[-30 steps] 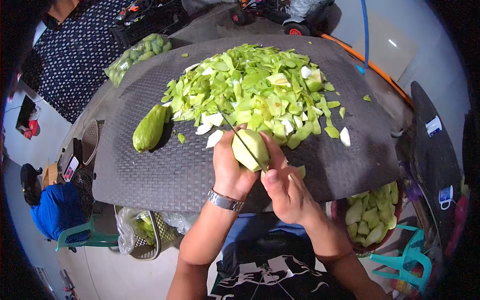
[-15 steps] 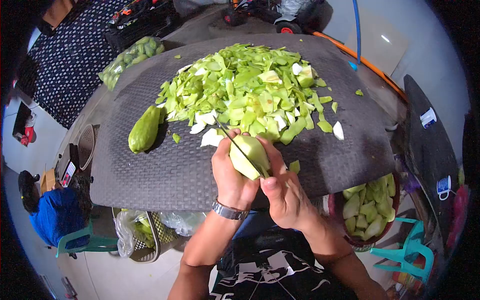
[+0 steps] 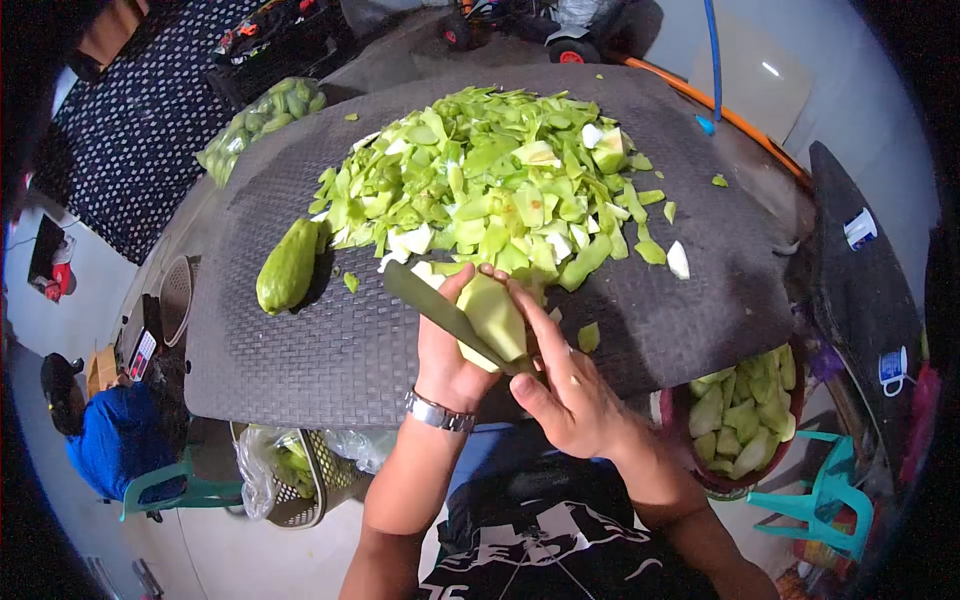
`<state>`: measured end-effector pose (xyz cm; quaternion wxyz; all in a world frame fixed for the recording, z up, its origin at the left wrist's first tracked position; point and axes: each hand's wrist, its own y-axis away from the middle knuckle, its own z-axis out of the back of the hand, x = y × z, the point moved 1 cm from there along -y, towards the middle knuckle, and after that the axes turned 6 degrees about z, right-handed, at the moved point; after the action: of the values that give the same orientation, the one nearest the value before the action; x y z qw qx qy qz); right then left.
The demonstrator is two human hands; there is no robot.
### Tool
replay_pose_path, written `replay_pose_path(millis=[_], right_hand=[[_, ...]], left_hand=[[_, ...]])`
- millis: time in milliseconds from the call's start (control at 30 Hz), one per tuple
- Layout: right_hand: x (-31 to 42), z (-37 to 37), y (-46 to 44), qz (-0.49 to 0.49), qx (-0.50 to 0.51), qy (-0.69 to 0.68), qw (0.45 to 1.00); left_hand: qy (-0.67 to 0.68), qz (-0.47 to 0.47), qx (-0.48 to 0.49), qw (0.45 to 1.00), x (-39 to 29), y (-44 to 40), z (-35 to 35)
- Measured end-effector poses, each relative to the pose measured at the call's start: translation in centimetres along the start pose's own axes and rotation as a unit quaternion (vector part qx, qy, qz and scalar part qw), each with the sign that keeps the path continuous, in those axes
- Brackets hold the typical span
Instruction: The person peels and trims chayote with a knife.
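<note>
My left hand (image 3: 447,355) is closed around a pale, peeled chayote (image 3: 497,312) above the near edge of the table. In my right hand (image 3: 575,395) is a knife (image 3: 436,312); its handle is mostly hidden by the fingers. The flat of the dark, broad blade faces up and points left, lying across the chayote's lower left side. The right fingertips also rest along the chayote's right side. Just beyond both hands spreads a large heap of green peelings (image 3: 490,190) with some white pieces. An unpeeled chayote (image 3: 288,267) lies to the left.
Under the hands is a dark woven-pattern table (image 3: 330,365). Cut pale green pieces fill a red tub (image 3: 740,410) at lower right, near a teal stool (image 3: 825,495). A lattice basket (image 3: 318,480) stands below left. A person in blue (image 3: 125,440) sits far left. A chayote bag (image 3: 262,120) lies back left.
The knife blade has rolled from nearly edge-on to showing its broad side, and its tip has swung left and down. My left wrist has shifted slightly left. The chayote stays in the left hand.
</note>
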<state>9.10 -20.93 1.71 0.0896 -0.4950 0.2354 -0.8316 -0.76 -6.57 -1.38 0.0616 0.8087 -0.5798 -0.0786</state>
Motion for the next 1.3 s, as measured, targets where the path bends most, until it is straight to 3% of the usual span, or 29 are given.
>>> replay_pose_path(millis=[133,200,400,533,600,633,667,733,767,800,833,900,1000,1067,1100,1200,1300], right_hand=[[-0.3,-0.5,0.5,0.002,0.001,0.058,0.998],[0.2,-0.5,0.8,-0.064,0.023,0.018,0.998],[1.0,0.1,1.2,-0.106,0.046,-0.004,0.993],[0.8,-0.3,1.4,-0.099,-0.025,-0.042,0.994],[-0.1,-0.4,1.2,-0.055,-0.075,-0.012,0.996],[0.1,0.3,1.3,-0.078,-0.065,0.005,0.995],[0.3,1.0,1.2,-0.101,-0.053,0.022,0.993],[0.5,2.1,1.1,-0.148,-0.020,0.054,0.987],[0.5,2.3,1.2,-0.171,-0.003,0.058,0.984],[0.3,2.5,1.0,-0.193,0.015,0.064,0.979],[0.1,2.8,0.8,-0.212,0.031,0.071,0.974],[-0.4,2.9,1.0,-0.169,0.054,0.120,0.977],[0.2,3.3,0.6,-0.144,0.093,0.176,0.969],[0.3,4.3,-0.7,-0.137,0.152,0.203,0.957],[0.2,4.7,-1.2,-0.090,0.161,0.210,0.960],[0.7,4.9,-2.5,-0.080,0.204,0.301,0.928],[-0.5,4.4,-1.4,0.017,0.185,0.408,0.894]], left_hand=[[-0.010,-0.032,0.033,0.999,0.4,-0.3,-0.3],[-0.030,-0.076,0.063,0.995,0.8,-0.4,-0.3],[-0.042,-0.140,0.042,0.988,2.3,0.2,-0.5],[-0.049,-0.146,0.063,0.986,2.7,0.2,-1.0],[-0.083,-0.140,0.055,0.985,1.8,0.0,-0.5],[-0.101,-0.136,0.053,0.984,1.3,0.0,-0.7],[-0.188,-0.153,-0.060,0.968,1.2,0.8,-0.8],[-0.196,-0.195,-0.087,0.957,-0.7,0.7,1.3],[-0.292,-0.246,-0.054,0.923,-1.6,1.7,1.7],[-0.423,-0.441,-0.186,0.769,-2.4,2.5,1.0],[-0.480,-0.531,-0.214,0.665,-3.0,4.2,-0.3],[-0.602,-0.633,-0.119,0.472,-2.8,6.1,-4.3],[-0.908,-0.386,0.039,0.156,-2.1,8.4,-11.1],[-0.964,-0.216,0.096,0.118,-2.6,6.3,-12.0],[-0.962,-0.243,0.104,0.070,-3.2,5.0,-10.8],[-0.995,-0.080,0.024,0.048,-4.4,3.2,-8.9],[-0.980,-0.182,0.047,0.058,-4.6,3.6,-7.4]])
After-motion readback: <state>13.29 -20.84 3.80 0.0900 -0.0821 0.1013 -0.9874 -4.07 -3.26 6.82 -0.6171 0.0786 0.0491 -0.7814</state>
